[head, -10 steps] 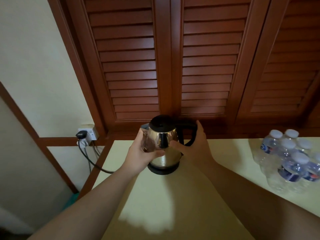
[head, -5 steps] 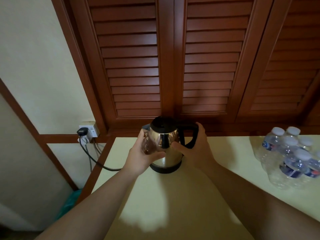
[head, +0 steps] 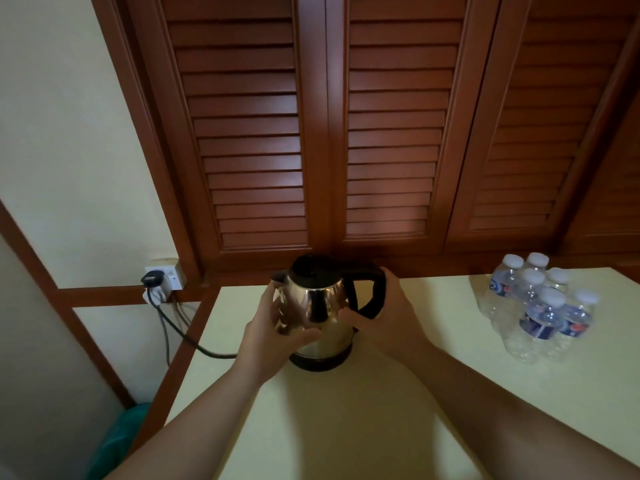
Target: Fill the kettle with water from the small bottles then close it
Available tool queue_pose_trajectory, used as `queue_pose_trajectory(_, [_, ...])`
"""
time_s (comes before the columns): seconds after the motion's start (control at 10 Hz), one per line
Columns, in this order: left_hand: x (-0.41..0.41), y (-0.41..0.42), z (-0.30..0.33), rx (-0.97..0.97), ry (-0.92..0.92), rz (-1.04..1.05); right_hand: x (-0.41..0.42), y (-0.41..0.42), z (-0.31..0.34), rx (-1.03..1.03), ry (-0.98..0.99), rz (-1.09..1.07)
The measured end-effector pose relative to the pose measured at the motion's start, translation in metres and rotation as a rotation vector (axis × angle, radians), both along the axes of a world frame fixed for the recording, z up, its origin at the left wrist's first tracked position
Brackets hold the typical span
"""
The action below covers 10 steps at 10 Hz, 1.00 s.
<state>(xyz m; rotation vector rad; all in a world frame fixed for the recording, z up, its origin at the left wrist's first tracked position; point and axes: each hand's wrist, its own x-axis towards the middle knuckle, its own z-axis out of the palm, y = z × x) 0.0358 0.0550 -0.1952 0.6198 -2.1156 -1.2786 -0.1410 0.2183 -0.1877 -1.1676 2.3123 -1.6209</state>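
A shiny steel kettle (head: 320, 306) with a black lid (head: 313, 268), shut, stands on its black base at the far left part of the pale yellow table (head: 346, 427). My left hand (head: 273, 337) cups the kettle's left side below the spout. My right hand (head: 389, 317) wraps the black handle (head: 375, 296) on the kettle's right. A shrink-wrapped pack of several small water bottles (head: 540, 306) with white caps and blue labels stands at the table's far right, well apart from both hands.
A black cord (head: 183, 336) runs from the kettle base off the table's left edge to a wall socket (head: 162, 277). Brown louvred wooden doors (head: 346, 133) stand close behind the table. Something teal (head: 117, 441) lies on the floor at left.
Both hands have kept their hold on the kettle. The view has shifted slightly; the kettle stays on its base in about the same spot.
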Motion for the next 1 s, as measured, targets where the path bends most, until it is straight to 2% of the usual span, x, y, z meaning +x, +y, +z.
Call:
queue_pose_trajectory(0.2, [0.006,-0.003,-0.004,-0.003,-0.063,-0.033,0.007,0.007,0.015,0.125,0.277,-0.009])
queue_pose_trajectory(0.3, [0.006,-0.008,-0.005,-0.006,-0.090,-0.054,0.006,0.007,0.021,0.148,0.310,-0.018])
queue_pose_trajectory(0.6, [0.003,-0.009,-0.005,-0.024,-0.110,-0.051,0.009,0.002,0.021,0.153,0.309,-0.043])
queue_pose_trajectory(0.8, [0.012,-0.003,0.007,-0.076,-0.171,-0.071,0.011,0.009,0.028,0.217,0.258,0.018])
queue_pose_trajectory(0.9, [0.031,0.012,0.022,-0.186,-0.240,-0.078,0.011,0.022,0.024,0.212,0.129,-0.053])
queue_pose_trajectory(1.0, [0.066,0.023,0.015,-0.170,-0.422,-0.027,0.021,0.058,0.000,0.305,0.118,-0.193])
